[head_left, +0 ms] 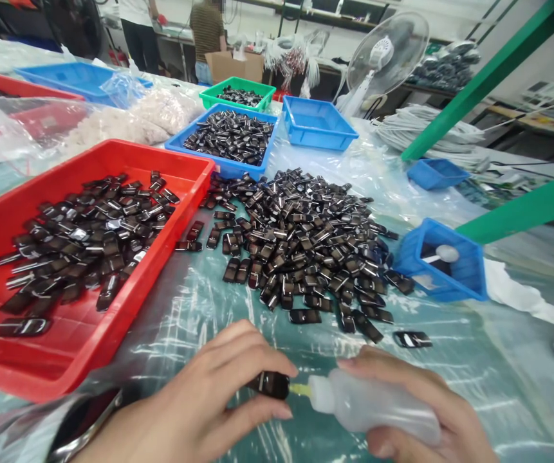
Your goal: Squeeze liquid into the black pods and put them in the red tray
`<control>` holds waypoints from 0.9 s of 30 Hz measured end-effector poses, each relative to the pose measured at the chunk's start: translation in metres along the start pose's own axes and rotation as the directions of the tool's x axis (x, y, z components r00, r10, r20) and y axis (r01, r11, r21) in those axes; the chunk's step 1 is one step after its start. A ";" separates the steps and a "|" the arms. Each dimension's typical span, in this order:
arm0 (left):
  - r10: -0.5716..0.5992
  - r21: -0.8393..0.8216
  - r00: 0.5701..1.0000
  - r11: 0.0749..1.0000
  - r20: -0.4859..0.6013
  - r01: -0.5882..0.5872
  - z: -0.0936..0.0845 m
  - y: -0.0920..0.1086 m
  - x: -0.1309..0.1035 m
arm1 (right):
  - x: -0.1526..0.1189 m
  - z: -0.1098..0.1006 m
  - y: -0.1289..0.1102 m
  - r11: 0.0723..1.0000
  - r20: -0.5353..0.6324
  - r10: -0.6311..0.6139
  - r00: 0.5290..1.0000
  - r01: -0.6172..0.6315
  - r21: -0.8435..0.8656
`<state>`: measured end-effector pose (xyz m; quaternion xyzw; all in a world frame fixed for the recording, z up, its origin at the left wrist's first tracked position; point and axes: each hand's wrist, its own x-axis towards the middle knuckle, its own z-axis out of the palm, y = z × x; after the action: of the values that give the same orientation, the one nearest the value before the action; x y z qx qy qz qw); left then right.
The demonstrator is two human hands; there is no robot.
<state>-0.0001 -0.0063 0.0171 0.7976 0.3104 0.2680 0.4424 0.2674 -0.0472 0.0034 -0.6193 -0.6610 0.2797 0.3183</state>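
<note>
Between the thumb and fingers of my left hand is a small dark plastic casing, glossy, with its end facing right. My right hand is closed around a translucent white squeeze bottle lying nearly level. Its thin yellowish nozzle points left and reaches the casing's end, or very close to it; I cannot tell if they touch. Just beyond both hands, a large heap of similar dark casings spreads over the plastic-covered table. One loose casing lies apart on the right.
To the left stands a red tray with many casings. Behind the heap are a filled blue tray, a green tray and another blue tray. A blue bin sits right, near green posts. People stand in the background.
</note>
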 end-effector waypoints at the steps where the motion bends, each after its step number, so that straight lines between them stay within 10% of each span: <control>1: -0.011 0.001 1.000 1.000 0.015 0.011 0.000 0.001 0.000 | 0.001 -0.001 0.002 1.000 0.018 -0.030 0.999 0.030 -0.005; 18: 0.024 0.069 0.995 0.997 -0.097 -0.017 0.002 0.001 0.003 | 0.010 -0.003 -0.024 1.000 -0.022 0.001 1.000 -0.002 -0.022; 27: -0.059 0.202 0.997 0.977 -0.055 0.069 0.004 0.000 0.002 | 0.021 -0.006 -0.019 0.961 0.082 -0.276 0.958 0.272 0.058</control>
<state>0.0043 -0.0066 0.0158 0.8215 0.3725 0.2397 0.3590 0.2589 -0.0283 0.0235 -0.5012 -0.7472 0.2755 0.3384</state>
